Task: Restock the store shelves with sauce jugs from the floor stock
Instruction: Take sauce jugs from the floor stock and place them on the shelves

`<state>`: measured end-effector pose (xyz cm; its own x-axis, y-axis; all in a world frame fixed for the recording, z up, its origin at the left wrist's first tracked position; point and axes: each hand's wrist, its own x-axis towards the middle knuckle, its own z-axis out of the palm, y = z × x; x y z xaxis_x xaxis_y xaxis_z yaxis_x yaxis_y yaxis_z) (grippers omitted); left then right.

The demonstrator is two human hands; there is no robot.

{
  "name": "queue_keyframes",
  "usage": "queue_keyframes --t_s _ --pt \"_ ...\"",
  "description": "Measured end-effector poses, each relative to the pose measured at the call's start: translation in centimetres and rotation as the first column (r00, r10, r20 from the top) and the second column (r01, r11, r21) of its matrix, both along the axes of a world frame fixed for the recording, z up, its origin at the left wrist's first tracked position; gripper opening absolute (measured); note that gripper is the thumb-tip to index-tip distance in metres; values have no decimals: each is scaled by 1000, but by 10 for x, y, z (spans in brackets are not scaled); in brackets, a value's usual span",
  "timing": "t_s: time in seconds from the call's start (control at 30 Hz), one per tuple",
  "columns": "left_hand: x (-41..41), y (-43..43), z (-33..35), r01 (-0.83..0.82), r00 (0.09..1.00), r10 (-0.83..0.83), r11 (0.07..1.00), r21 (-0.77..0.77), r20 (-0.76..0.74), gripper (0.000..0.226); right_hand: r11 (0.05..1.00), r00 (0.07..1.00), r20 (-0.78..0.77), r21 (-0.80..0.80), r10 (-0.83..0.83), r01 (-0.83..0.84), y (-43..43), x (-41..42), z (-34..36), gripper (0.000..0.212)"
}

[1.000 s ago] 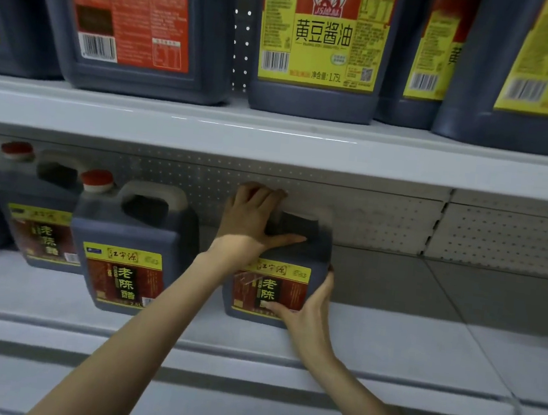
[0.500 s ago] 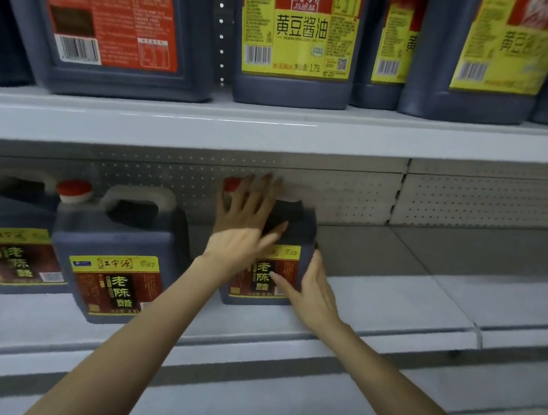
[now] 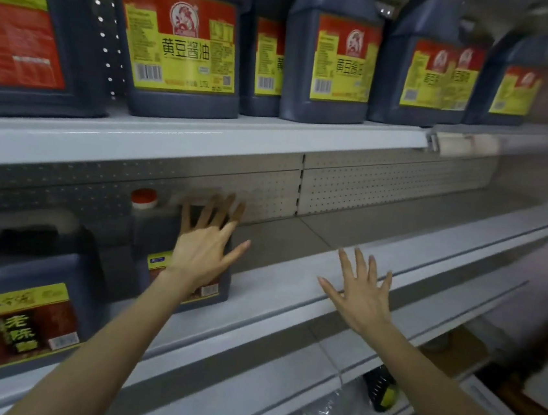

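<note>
A person's left hand (image 3: pixel 204 247), fingers straight and spread, covers the upper right front of a dark, red-capped jug (image 3: pixel 153 232) standing upright on the middle shelf (image 3: pixel 292 277); blur hides whether they touch. The right hand (image 3: pixel 361 297), splayed and holding nothing, hovers apart to the jug's right. A matching jug (image 3: pixel 19 299) stands nearer, left.

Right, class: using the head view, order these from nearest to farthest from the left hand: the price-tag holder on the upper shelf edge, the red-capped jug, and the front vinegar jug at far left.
1. Red-capped jug: directly behind the left hand.
2. Front vinegar jug: to the hand's left, nearer the camera.
3. Price-tag holder: far off to the upper right.
</note>
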<state>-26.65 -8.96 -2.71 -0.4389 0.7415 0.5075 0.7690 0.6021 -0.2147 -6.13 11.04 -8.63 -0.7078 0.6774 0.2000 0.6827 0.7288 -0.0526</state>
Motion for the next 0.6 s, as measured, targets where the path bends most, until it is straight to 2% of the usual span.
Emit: queue_keyframes --t_s 0.13,0.23,0.4,0.6 --pt "21 22 -1 14 1000 -14 1000 2 9 81 993 993 20 29 -114 114 28 63 8 99" --pt "49 46 -3 17 996 -16 1000 -18 86 90 984 984 23 32 -178 177 45 115 14 85" --pt "109 94 -1 99 988 -103 994 39 113 102 953 953 8 -5 -303 303 67 202 20 88" --pt "167 143 -13 178 968 -181 983 36 176 98 899 900 -34 -68 -435 432 81 298 18 91"
